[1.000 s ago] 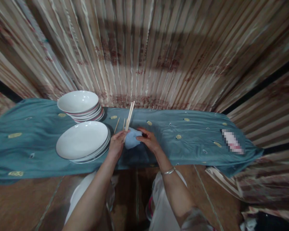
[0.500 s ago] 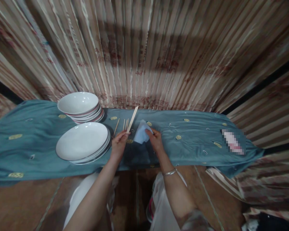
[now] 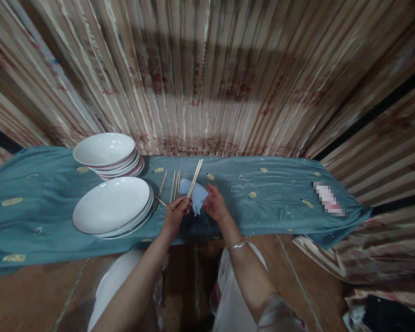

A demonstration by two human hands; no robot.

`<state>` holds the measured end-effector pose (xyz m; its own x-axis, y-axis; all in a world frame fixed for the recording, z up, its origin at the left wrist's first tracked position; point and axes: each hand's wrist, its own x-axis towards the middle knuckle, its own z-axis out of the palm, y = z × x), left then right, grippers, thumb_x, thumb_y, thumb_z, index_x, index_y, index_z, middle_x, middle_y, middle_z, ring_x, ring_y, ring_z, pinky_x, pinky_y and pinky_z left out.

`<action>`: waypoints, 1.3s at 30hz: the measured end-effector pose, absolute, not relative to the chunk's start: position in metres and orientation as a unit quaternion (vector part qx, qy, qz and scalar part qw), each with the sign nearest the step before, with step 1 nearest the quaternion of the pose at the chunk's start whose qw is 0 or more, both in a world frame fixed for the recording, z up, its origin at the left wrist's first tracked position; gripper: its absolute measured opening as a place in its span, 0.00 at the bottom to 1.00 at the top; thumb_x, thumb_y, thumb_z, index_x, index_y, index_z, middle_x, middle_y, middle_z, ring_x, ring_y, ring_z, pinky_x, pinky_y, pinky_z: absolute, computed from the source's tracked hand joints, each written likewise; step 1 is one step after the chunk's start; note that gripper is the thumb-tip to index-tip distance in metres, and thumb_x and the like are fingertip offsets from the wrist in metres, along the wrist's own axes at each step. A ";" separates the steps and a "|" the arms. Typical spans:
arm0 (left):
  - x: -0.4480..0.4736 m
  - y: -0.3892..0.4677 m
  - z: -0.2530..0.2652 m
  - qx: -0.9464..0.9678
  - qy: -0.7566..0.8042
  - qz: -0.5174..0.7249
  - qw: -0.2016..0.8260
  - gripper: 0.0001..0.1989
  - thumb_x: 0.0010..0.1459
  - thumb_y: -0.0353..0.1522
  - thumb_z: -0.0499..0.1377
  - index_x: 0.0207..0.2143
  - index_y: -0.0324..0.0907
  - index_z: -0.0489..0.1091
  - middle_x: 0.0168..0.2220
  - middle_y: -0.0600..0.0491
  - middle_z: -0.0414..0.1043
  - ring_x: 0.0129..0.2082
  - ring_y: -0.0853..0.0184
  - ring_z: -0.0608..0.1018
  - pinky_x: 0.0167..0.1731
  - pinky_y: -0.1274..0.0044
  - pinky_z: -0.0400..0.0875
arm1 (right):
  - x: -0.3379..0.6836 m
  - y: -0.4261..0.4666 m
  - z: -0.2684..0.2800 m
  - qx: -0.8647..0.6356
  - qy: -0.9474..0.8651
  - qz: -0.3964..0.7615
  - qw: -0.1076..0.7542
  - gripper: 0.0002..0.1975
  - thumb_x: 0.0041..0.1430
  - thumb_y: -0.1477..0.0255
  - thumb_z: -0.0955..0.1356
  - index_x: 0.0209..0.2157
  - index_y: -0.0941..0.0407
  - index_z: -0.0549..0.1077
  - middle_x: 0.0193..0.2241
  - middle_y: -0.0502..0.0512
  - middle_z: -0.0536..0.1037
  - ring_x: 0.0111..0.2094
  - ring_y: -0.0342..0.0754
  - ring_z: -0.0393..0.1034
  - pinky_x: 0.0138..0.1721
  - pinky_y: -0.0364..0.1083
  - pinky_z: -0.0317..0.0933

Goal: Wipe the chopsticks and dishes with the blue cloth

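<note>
A pair of pale wooden chopsticks (image 3: 196, 174) slants up and away from my left hand (image 3: 175, 216), whose fingers are closed round their near ends. Just to the right, my right hand (image 3: 216, 203) grips the edge of a light blue cloth (image 3: 198, 196). The cloth spreads behind and beside the chopsticks, touching them, and one corner hangs down between my hands. Several loose chopsticks (image 3: 174, 184) lie on the table left of the cloth, partly hidden by my left hand.
A stack of white oval plates (image 3: 112, 205) stands at the left, with stacked white bowls (image 3: 105, 150) behind it. A patterned teal tablecloth (image 3: 273, 210) covers the long table. Far right lies a blurred-out item (image 3: 329, 199). A pleated curtain (image 3: 207, 92) hangs behind.
My right hand has brought the cloth left and against the chopsticks. My left hand has moved slightly lower and right with the chopsticks. The view has shifted a little.
</note>
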<state>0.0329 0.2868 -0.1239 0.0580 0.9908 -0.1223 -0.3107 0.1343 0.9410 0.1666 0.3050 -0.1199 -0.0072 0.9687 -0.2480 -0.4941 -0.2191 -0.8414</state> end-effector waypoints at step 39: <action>0.027 0.283 -0.128 0.447 0.493 0.432 0.609 0.19 0.35 0.46 0.65 0.18 0.38 0.68 0.13 0.61 0.56 0.14 0.78 0.57 0.15 0.84 0.50 | 0.152 0.300 -0.129 -0.429 -0.256 0.641 0.582 0.10 0.37 0.67 0.72 0.16 0.57 0.69 0.10 0.40 0.61 0.14 0.34 0.48 0.16 0.39 0.40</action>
<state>0.0275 0.2834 -0.1281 0.1399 0.9669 -0.2136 -0.0858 0.2267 0.9702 0.1525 0.2999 -0.1291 0.0465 0.9664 -0.2528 -0.5272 -0.1912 -0.8279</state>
